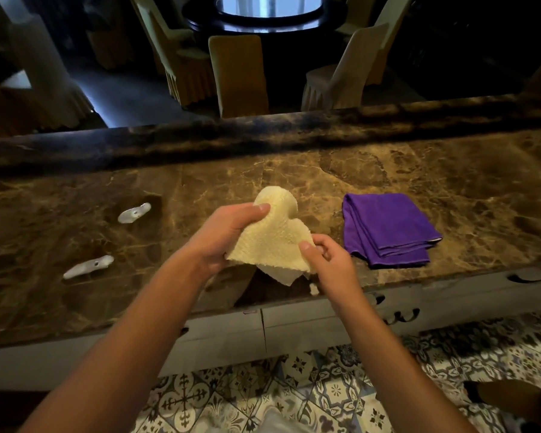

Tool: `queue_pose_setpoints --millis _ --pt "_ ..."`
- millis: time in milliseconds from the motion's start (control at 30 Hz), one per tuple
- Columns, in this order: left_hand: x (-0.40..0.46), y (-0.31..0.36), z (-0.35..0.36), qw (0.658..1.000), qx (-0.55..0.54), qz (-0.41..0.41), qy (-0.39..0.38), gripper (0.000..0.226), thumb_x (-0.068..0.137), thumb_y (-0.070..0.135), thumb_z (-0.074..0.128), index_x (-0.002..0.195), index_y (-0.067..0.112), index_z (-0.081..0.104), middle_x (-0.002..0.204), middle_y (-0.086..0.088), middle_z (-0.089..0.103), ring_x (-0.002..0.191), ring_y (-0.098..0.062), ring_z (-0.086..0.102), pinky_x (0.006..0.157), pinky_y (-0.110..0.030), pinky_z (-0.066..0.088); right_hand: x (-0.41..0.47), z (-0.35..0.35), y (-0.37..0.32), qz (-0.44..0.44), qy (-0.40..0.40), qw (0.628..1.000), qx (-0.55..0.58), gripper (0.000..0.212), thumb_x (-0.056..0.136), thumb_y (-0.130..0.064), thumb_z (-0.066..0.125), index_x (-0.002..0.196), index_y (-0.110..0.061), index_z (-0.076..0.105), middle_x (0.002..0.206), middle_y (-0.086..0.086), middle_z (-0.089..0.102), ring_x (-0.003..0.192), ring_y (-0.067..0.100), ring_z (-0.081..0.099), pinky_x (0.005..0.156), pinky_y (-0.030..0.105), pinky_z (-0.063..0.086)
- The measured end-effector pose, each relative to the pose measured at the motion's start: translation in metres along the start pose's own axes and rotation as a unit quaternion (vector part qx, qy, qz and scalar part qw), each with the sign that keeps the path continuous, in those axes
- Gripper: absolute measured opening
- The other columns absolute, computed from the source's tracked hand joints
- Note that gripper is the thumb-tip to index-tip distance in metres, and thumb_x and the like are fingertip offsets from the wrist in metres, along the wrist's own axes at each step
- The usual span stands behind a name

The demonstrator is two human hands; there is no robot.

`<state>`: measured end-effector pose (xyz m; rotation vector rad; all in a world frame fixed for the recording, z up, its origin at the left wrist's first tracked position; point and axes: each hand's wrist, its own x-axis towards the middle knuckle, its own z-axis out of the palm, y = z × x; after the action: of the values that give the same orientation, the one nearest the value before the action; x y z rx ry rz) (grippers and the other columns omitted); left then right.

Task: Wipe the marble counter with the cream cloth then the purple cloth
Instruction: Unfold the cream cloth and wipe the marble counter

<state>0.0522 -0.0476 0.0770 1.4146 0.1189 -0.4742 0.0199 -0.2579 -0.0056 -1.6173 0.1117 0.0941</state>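
Step in hand looks like prep for the first wipe: cream cloth is held up off the marble surface, centre frame, not yet pressed down. Left hand has its grip clamped on the cloth's left edge, thumb on top; right hand pinches the lower right corner. Purple cloth lies folded on the surface, right of centre, just beside the hands, untouched.

Next move, my guess: bunch or flatten the cream cloth into one hand and bring it down onto the stone.

Two pale smears sit on the surface at left; can't tell what they are. Fingers under the cloth are hidden. Surface runs off both frame sides. Upper frame very dark; chairs barely readable.
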Motion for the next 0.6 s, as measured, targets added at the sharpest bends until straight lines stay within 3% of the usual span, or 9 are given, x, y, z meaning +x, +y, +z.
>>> queue_pose_setpoints --millis 67,200,333,467,600 --pt "-0.012 0.009 -0.007 0.999 -0.019 0.02 -0.022 0.029 0.089 0.035 0.067 0.102 0.013 0.079 0.095 -0.008 0.078 0.082 -0.023 0.076 0.066 -0.035 0.061 -0.004 0.01 -0.005 0.063 -0.034 0.995 0.068 0.033 0.087 -0.064 0.067 0.104 -0.038 0.078 0.097 -0.002 0.08 0.09 0.01 0.073 0.073 0.025 0.059" --pt "-0.03 0.021 -0.026 0.996 -0.044 0.052 -0.052 0.028 0.092 0.028 0.063 0.106 0.007 0.075 0.092 -0.007 0.077 0.08 -0.02 0.075 0.069 -0.033 0.062 -0.003 0.034 -0.016 0.163 -0.181 0.948 0.206 0.073 0.08 -0.081 0.054 0.109 -0.018 0.077 0.076 0.007 0.069 0.055 0.016 0.059 0.046 0.025 0.045" --pt "-0.044 0.022 -0.053 0.991 -0.09 0.071 -0.07 0.028 0.089 0.029 0.065 0.106 0.012 0.079 0.098 -0.009 0.077 0.088 -0.022 0.075 0.077 -0.036 0.062 0.001 0.063 -0.024 0.174 -0.29 0.919 0.203 0.091 0.066 -0.093 0.058 0.11 -0.014 0.072 0.077 0.013 0.066 0.059 0.02 0.059 0.052 0.029 0.048" --pt "-0.056 0.021 -0.09 0.985 -0.13 0.068 -0.092 0.037 0.08 0.038 0.08 0.108 0.014 0.079 0.102 -0.008 0.077 0.092 -0.021 0.076 0.078 -0.035 0.061 0.006 0.104 -0.035 0.162 -0.276 0.926 0.201 0.083 0.057 -0.088 0.074 0.112 -0.026 0.079 0.101 0.008 0.079 0.081 0.02 0.074 0.065 0.031 0.06" --pt "-0.065 0.016 -0.135 0.984 -0.142 0.076 -0.074 0.028 0.093 0.028 0.059 0.107 0.015 0.079 0.102 -0.006 0.077 0.092 -0.019 0.076 0.077 -0.033 0.061 0.018 0.145 -0.042 0.13 -0.252 0.932 0.225 0.059 0.069 -0.066 0.085 0.115 -0.028 0.081 0.122 0.006 0.078 0.112 0.019 0.074 0.089 0.028 0.059"
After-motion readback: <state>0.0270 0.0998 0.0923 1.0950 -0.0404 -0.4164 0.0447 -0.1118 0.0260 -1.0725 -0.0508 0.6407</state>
